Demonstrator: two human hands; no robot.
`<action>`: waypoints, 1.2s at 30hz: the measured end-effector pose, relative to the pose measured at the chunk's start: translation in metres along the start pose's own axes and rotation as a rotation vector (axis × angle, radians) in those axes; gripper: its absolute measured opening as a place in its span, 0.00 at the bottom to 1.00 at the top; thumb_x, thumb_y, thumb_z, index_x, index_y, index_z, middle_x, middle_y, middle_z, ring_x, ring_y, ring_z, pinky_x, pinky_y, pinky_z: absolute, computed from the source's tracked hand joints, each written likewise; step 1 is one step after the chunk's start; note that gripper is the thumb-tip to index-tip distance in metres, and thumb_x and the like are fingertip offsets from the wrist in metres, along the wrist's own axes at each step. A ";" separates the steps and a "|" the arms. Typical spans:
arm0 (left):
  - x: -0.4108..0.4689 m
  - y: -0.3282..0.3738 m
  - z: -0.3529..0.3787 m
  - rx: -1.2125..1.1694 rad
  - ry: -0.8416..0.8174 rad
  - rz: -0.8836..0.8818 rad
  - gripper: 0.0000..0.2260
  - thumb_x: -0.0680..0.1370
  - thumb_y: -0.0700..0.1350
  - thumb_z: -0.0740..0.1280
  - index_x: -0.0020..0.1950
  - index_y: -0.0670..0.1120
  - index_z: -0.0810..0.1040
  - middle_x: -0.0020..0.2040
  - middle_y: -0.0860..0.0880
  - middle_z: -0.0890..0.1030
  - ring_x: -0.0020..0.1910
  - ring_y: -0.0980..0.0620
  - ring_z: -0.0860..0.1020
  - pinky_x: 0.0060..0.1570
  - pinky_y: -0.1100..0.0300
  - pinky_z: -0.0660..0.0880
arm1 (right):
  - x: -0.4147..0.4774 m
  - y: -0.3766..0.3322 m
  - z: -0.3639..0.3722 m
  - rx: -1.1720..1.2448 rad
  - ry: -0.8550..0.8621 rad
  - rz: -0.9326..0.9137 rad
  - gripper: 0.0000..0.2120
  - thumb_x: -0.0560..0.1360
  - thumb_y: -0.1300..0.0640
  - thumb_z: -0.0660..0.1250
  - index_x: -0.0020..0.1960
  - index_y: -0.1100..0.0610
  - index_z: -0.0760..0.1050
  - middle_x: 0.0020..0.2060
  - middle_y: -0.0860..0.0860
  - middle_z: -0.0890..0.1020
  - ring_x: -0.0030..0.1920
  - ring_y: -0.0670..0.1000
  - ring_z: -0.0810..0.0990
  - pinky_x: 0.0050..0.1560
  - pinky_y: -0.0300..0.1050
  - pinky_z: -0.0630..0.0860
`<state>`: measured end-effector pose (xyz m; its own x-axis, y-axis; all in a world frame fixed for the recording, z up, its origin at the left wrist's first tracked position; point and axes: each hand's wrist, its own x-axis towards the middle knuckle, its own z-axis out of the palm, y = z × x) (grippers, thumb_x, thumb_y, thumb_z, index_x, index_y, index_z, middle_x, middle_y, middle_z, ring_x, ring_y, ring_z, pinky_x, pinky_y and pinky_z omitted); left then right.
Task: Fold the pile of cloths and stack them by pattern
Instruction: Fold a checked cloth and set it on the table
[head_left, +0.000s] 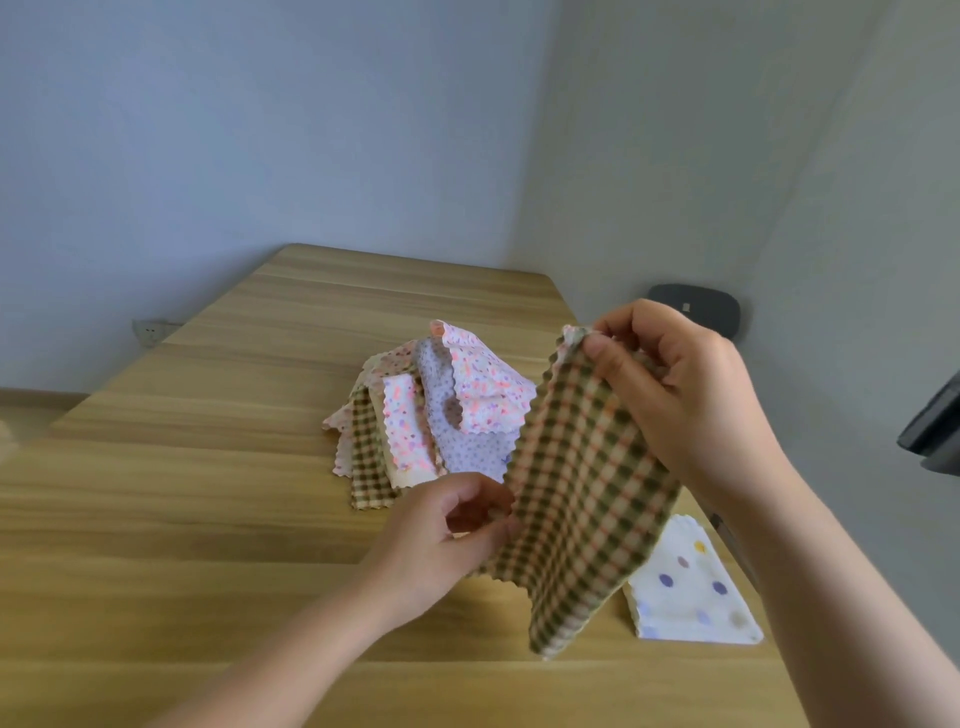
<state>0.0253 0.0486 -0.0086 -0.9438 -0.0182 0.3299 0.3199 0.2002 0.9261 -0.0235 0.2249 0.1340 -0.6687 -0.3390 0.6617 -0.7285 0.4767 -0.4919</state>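
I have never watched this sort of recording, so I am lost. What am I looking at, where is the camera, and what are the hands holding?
No machine here: these are a person's two bare hands, filmed by one wide-angle camera worn on the head, looking forward and down, so the arms reach in from below. The right hand pinches the top corner of a checked cloth and the left hand pinches its side edge, holding it above the wooden table. Behind lies a loose pile of cloths, flowered, spotted and checked. At the right lies a white dotted cloth that looks folded into a triangle.
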 end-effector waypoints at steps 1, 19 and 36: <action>-0.001 -0.002 0.002 0.000 -0.012 0.000 0.05 0.72 0.43 0.75 0.42 0.53 0.82 0.38 0.55 0.83 0.38 0.58 0.80 0.40 0.66 0.75 | 0.000 0.001 0.000 0.008 0.004 0.004 0.05 0.77 0.56 0.67 0.43 0.52 0.76 0.31 0.51 0.78 0.33 0.52 0.73 0.32 0.38 0.69; 0.018 -0.033 0.017 0.333 0.094 -0.014 0.05 0.72 0.44 0.74 0.37 0.51 0.81 0.37 0.53 0.82 0.39 0.56 0.80 0.45 0.53 0.78 | -0.003 0.021 -0.001 0.034 0.016 0.060 0.05 0.78 0.55 0.65 0.43 0.51 0.76 0.33 0.53 0.79 0.36 0.52 0.74 0.35 0.40 0.70; 0.007 -0.015 -0.035 -0.154 0.383 -0.208 0.03 0.75 0.38 0.70 0.47 0.42 0.82 0.37 0.52 0.85 0.35 0.63 0.79 0.35 0.69 0.73 | -0.034 0.083 0.008 -0.046 0.203 0.223 0.06 0.81 0.55 0.59 0.47 0.57 0.71 0.31 0.55 0.78 0.35 0.52 0.73 0.36 0.46 0.70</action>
<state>0.0169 0.0110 -0.0134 -0.8997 -0.4095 0.1512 0.1629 0.0063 0.9866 -0.0622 0.2691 0.0660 -0.7648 -0.0551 0.6419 -0.5564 0.5588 -0.6150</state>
